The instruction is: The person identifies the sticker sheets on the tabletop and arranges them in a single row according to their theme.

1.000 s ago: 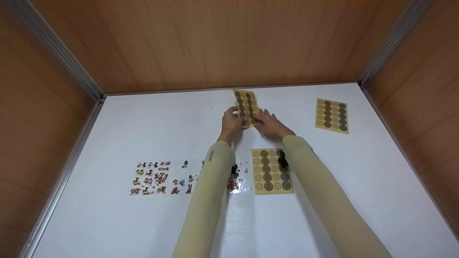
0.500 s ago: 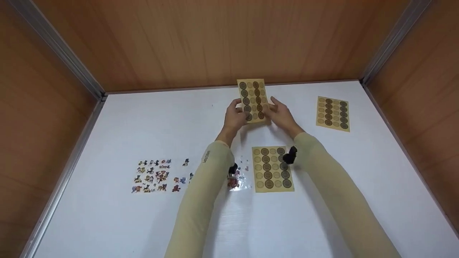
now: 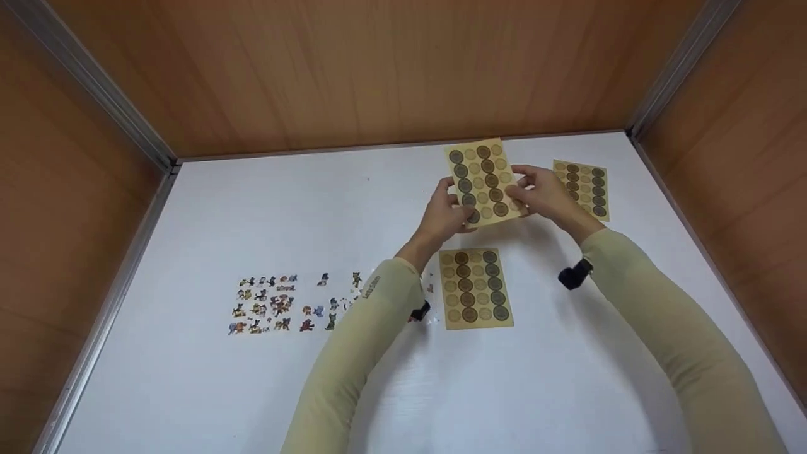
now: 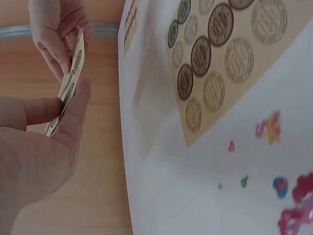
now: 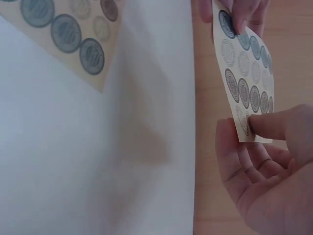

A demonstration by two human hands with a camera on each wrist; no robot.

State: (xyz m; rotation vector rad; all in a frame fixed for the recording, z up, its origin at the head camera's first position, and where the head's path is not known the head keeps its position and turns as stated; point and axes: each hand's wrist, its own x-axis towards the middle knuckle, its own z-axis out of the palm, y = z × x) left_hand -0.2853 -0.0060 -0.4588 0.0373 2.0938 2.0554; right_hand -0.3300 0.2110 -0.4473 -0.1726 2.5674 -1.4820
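Observation:
Between both hands, raised above the far part of the table, is a tan sticker sheet [image 3: 484, 183] printed with rows of round stamps. My left hand [image 3: 444, 214] pinches its lower left corner, thumb in front. At the lower right edge, my right hand [image 3: 548, 194] pinches the sheet between thumb and fingers. The right wrist view shows the sheet [image 5: 249, 78] tilted, with the right thumb [image 5: 274, 125] over a pale stamp. A second sticker sheet [image 3: 476, 289] lies flat on the table nearer to me. Behind the right hand lies a third sheet [image 3: 596, 189], partly hidden.
Clear sheets of small colourful cartoon stickers [image 3: 265, 306] lie on the white table [image 3: 189, 391] at left, partly covered by the left sleeve [image 3: 353, 353]. Wooden panels [image 3: 403, 75] with metal edge strips wall in the back and sides.
Both hands have lifted the sticker sheet and carried it to the right. It now faces the head camera more fully, and the right hand has come in front of the third sheet.

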